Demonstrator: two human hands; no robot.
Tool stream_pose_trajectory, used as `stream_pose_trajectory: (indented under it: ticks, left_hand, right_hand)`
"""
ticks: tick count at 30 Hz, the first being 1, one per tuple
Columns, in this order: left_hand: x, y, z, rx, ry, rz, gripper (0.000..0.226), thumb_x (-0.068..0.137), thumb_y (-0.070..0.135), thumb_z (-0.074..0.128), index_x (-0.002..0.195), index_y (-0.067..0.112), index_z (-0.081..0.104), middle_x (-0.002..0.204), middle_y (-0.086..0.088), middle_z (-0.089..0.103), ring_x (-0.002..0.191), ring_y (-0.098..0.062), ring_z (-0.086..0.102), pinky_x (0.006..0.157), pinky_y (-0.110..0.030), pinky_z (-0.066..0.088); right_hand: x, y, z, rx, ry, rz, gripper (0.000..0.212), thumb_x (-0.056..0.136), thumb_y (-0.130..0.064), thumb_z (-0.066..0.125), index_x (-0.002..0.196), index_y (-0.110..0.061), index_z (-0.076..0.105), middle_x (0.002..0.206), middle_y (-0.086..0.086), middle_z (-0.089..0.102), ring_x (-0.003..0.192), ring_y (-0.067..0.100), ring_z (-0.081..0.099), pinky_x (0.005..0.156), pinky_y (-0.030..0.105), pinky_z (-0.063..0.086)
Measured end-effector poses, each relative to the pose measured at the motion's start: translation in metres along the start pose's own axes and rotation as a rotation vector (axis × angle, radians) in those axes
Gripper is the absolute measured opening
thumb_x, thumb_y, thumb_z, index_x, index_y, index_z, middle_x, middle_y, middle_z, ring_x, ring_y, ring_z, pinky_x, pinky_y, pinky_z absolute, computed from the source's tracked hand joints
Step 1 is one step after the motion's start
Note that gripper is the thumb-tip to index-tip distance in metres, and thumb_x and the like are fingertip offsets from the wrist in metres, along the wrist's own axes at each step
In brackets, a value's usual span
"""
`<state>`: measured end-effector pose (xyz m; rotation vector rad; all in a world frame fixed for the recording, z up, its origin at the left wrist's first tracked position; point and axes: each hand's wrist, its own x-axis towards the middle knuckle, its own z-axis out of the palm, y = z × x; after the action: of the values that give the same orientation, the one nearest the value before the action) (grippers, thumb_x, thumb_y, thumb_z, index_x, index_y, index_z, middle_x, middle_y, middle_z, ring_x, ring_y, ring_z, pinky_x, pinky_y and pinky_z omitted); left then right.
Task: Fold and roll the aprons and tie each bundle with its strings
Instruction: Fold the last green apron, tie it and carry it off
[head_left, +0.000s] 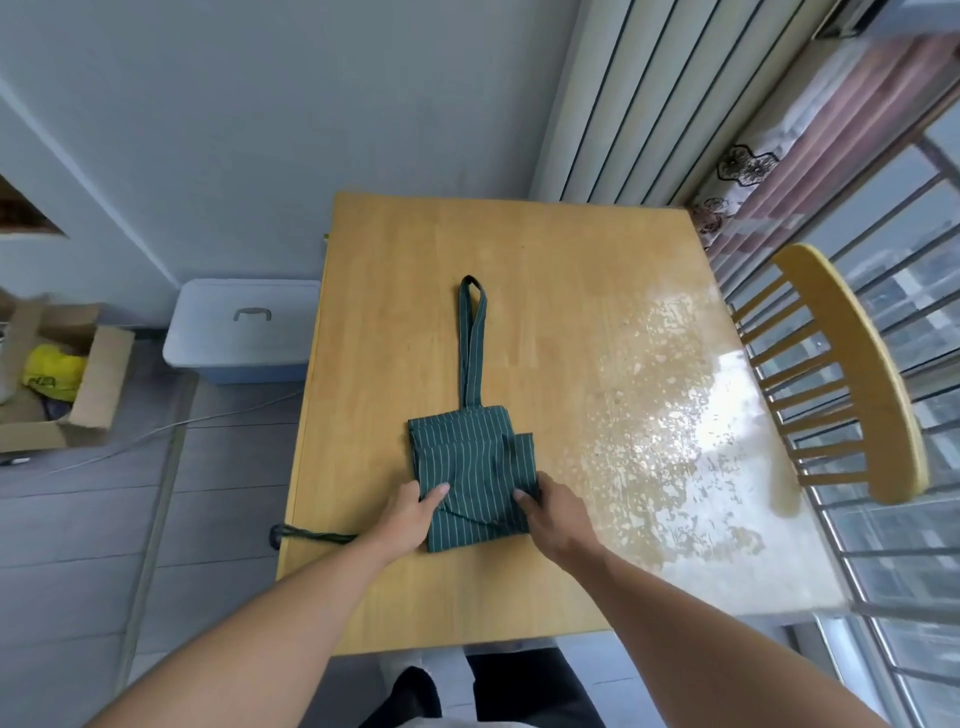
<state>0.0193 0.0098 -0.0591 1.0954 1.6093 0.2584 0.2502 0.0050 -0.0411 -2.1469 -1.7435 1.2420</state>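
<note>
Apron (470, 467) folded, long axis fwd, neck loop away | L hand (410, 512) + R hand (553, 512) grip near corners

Hidden and cut-off parts around the apron (470, 467)

The apron's near corners are covered by the left hand (408, 512) and right hand (553, 512); most fingers are tucked out of sight. Left of the apron, a string (311, 535) is lost under the left forearm, its end off the tabletop (519, 270) blurred.
</note>
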Motion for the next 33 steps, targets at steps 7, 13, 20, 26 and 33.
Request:
stream_pose_trajectory:
  ticks: [7,13,20,26,33]
  left_hand:
    - [0.021,0.003,-0.001,-0.102,0.108,-0.024,0.044,0.102,0.041,0.053,0.082,0.003,0.054,0.075,-0.012,0.061,0.067,-0.021,0.058,0.063,-0.037,0.051]
    - [0.038,0.011,-0.012,-0.112,0.212,-0.007,0.039,0.094,0.027,0.071,0.065,0.014,0.048,0.060,0.005,0.055,0.049,-0.005,0.050,0.040,-0.011,0.034]
    - [0.029,0.012,-0.017,-0.145,0.122,0.077,0.016,0.104,0.032,0.053,0.092,0.021,0.057,0.085,0.008,0.064,0.074,-0.005,0.062,0.057,-0.018,0.047]
    - [0.047,0.022,-0.018,-0.074,0.132,0.034,0.018,0.104,0.031,0.054,0.107,0.014,0.056,0.093,0.003,0.062,0.092,-0.023,0.065,0.060,-0.018,0.044]
    - [0.032,0.001,-0.057,0.097,0.418,-0.162,0.048,0.101,0.061,0.038,0.107,0.018,0.058,0.090,-0.009,0.070,0.066,-0.023,0.061,0.066,-0.042,0.056]
  right_hand:
    - [0.039,-0.013,-0.002,-0.134,-0.024,0.006,0.027,0.107,-0.043,0.037,0.108,-0.020,0.051,0.088,0.002,0.069,0.076,0.025,0.065,0.068,0.042,0.055]
    - [0.056,-0.015,0.001,-0.178,-0.022,0.042,0.025,0.108,-0.044,0.035,0.116,-0.025,0.050,0.079,-0.006,0.063,0.062,0.012,0.057,0.047,0.027,0.037]
    - [0.055,-0.018,0.001,-0.292,0.021,-0.072,0.019,0.110,-0.042,0.027,0.105,-0.029,0.040,0.063,-0.006,0.057,0.051,0.014,0.053,0.044,0.028,0.036]
    - [0.067,-0.025,0.001,-0.218,-0.031,0.062,0.020,0.109,-0.045,0.030,0.107,-0.027,0.040,0.078,-0.002,0.064,0.066,0.019,0.060,0.059,0.034,0.045]
    - [0.043,-0.046,0.001,-0.480,0.241,-0.473,0.046,0.106,-0.034,0.042,0.149,-0.019,0.041,0.153,0.004,0.045,0.145,0.026,0.035,0.122,0.041,0.026]
